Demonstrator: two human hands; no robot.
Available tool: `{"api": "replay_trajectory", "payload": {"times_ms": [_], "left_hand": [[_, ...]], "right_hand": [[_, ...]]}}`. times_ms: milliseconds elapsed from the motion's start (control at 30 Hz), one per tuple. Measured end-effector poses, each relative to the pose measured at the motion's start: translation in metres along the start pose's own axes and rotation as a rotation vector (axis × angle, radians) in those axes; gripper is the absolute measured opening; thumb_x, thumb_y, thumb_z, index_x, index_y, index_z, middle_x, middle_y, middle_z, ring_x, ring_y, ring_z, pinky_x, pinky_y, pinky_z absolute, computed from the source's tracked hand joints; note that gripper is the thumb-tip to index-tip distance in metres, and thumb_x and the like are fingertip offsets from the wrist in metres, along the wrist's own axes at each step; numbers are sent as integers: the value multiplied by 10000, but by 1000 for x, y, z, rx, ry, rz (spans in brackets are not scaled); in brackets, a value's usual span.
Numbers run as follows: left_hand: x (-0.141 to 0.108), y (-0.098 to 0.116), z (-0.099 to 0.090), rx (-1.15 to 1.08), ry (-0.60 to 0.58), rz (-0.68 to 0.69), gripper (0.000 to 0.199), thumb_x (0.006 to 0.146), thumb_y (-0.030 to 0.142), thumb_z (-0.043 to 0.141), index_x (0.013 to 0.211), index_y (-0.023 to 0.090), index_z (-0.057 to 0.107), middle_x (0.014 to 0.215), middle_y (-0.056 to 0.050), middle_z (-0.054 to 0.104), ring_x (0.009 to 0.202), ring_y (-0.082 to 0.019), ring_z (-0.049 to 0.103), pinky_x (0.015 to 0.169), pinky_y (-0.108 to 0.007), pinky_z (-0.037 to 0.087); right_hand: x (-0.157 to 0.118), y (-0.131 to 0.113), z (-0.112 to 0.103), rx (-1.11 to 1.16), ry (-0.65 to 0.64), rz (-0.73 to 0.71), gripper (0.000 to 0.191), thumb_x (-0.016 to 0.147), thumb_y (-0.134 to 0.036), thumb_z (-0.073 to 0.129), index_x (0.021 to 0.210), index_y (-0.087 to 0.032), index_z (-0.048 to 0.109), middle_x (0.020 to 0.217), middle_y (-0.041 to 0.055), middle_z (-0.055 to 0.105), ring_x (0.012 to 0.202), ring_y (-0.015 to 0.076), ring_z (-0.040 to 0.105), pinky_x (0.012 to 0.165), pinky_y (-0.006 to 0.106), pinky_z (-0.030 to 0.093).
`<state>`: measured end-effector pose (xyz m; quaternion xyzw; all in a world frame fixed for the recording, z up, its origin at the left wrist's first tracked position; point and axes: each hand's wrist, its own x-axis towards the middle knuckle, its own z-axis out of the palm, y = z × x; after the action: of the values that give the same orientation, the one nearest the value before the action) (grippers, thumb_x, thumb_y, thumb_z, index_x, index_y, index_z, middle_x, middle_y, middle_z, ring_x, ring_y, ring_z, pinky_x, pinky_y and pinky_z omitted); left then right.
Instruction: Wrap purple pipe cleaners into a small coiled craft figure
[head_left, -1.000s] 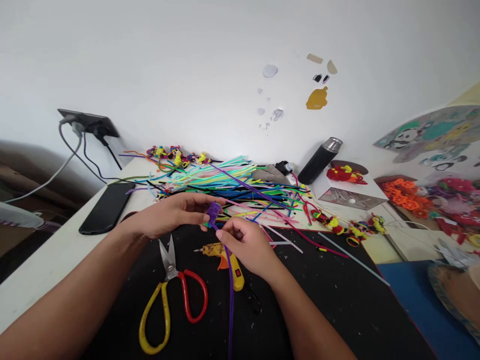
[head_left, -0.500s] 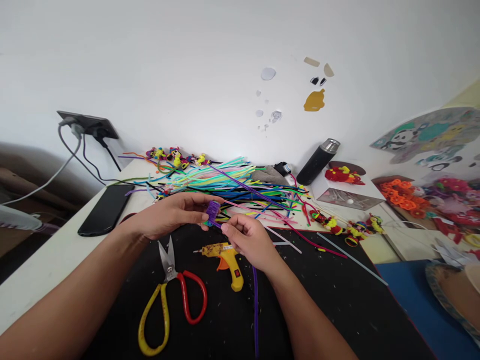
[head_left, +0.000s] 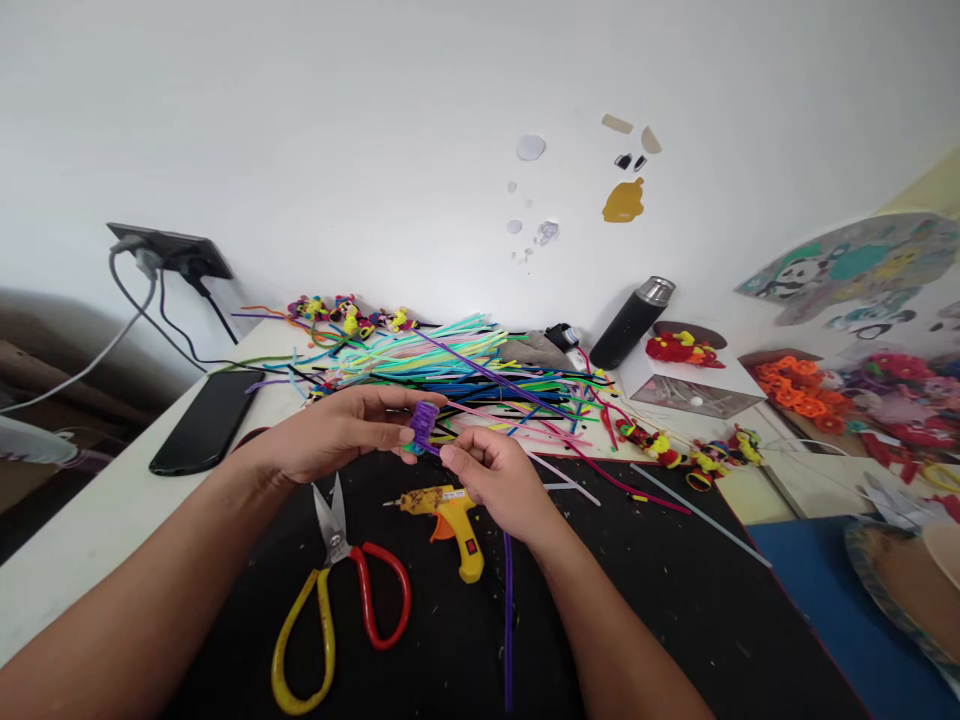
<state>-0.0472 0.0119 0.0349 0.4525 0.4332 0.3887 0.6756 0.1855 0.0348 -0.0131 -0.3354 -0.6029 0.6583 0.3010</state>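
Between the fingers and thumb of my left hand (head_left: 352,430) is a small piece of wound purple pipe cleaner (head_left: 424,424), with some teal at its lower end. My right hand (head_left: 499,478) pinches the purple strand that leads from this piece. A long purple length (head_left: 509,620) hangs down below my right hand over the black mat. Under my hands lies a yellow hot glue gun (head_left: 450,508) with an orange trigger. Left of it rest scissors (head_left: 335,548) with one yellow and one red handle, blades slightly apart.
A heap of coloured pipe cleaners (head_left: 450,365) lies behind my hands. A phone (head_left: 204,422) is at the left, a black thermos (head_left: 631,325) beside a white box (head_left: 694,385) at the right. Small pipe-cleaner figures (head_left: 709,462) lie on the table. Cables hang from a wall socket (head_left: 169,250).
The view has shifted slightly, so everything sits a little further left. My hands keep the same hold, and the wound purple piece looks slightly turned.
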Motion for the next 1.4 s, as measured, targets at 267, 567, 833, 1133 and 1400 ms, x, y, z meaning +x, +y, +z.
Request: {"api": "replay_trajectory", "payload": {"times_ms": [267, 567, 833, 1133, 1400], "left_hand": [[1, -2, 3, -34, -19, -18, 537, 777, 211, 897, 1302, 245, 788, 1231, -126, 781, 988, -238, 747, 791, -278, 648], [0, 0, 6, -80, -45, -27, 496, 798, 180, 872, 1284, 238, 795, 1277, -130, 778, 1053, -275, 765, 803, -291, 671], [0, -1, 9, -107, -15, -55, 442, 781, 170, 887, 1210, 253, 821, 1240, -108, 774, 1010, -261, 770, 814, -315, 684], [1, -7, 10, -180, -53, -45, 441, 789, 161, 884, 1215, 248, 809, 1194, -103, 739, 1011, -245, 749, 786, -293, 688], [5, -12, 12, -266, 1, -20, 425, 826, 95, 834, 1225, 233, 791, 1167, -81, 765, 907, -190, 777, 785, -251, 680]], "right_hand": [[0, -3, 2, -95, 30, -8, 403, 872, -568, 728, 767, -219, 555, 610, -66, 436, 534, 114, 352, 500, 262, 253], [-1, -5, 3, -100, 44, -28, 364, 891, -533, 710, 777, -219, 565, 643, -49, 458, 576, 130, 381, 530, 270, 275], [0, -1, 2, -155, 43, -63, 285, 929, -444, 681, 798, -213, 581, 694, -32, 529, 624, 142, 461, 582, 280, 321], [-1, -5, 3, -92, 21, -42, 377, 902, -562, 713, 817, -208, 611, 704, -28, 536, 626, 143, 468, 580, 278, 325], [0, -4, 3, 26, -2, 0, 482, 860, -688, 710, 823, -218, 610, 613, -66, 436, 527, 123, 351, 511, 276, 252]]}}
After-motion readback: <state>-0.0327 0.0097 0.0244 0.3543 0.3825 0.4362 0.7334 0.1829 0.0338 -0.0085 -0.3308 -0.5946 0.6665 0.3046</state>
